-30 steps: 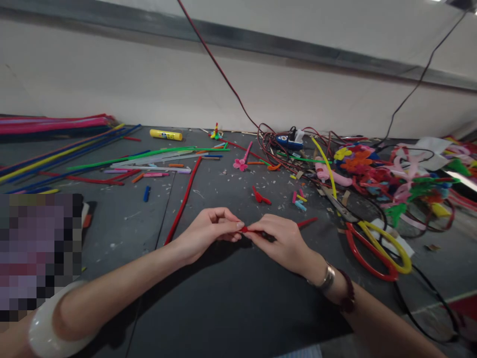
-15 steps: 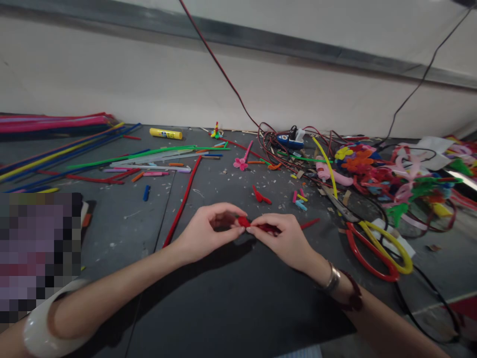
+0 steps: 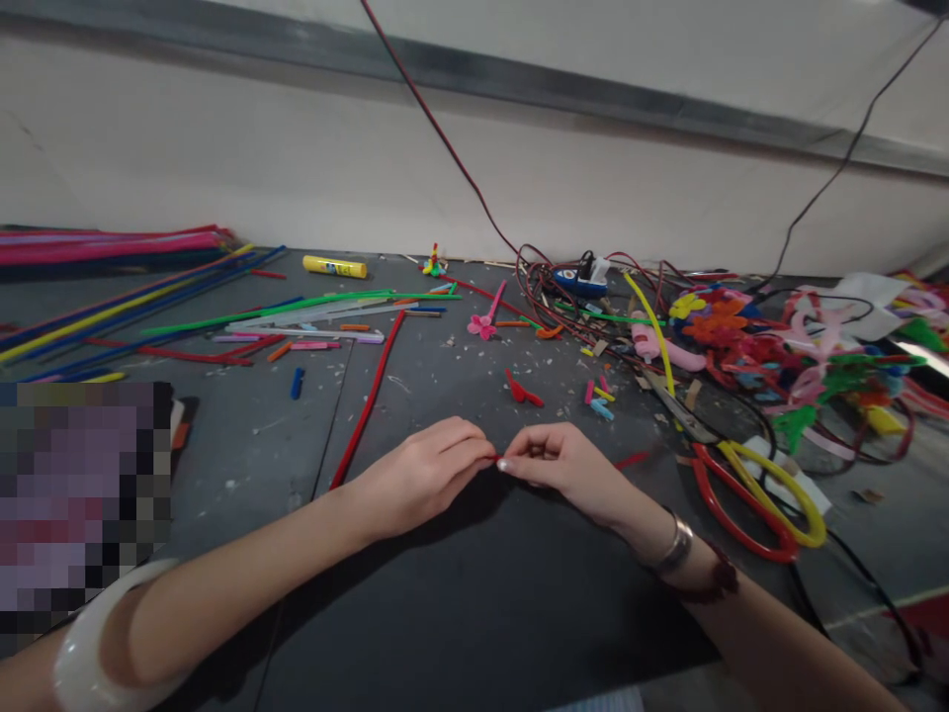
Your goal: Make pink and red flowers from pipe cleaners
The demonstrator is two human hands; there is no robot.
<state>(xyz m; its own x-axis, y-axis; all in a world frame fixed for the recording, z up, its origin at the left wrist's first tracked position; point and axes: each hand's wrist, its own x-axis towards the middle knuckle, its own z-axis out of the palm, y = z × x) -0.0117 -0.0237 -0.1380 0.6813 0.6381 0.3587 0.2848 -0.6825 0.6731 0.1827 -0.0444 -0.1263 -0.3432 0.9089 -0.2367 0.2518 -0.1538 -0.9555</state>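
The left hand (image 3: 419, 475) and right hand (image 3: 556, 463) pinch a thin red pipe cleaner (image 3: 630, 460) between narrowly closed fingers, just above the dark table (image 3: 474, 613), with red and yellow scissors (image 3: 748, 504) nearby on the right

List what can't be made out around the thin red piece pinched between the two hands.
Thin red piece: head view, mostly hidden by the left hand and right hand.
Lower-left pixelated patch: head view, its contents blurred out.
Multicoloured pipe-cleaner heap: head view, cut off by right edge.
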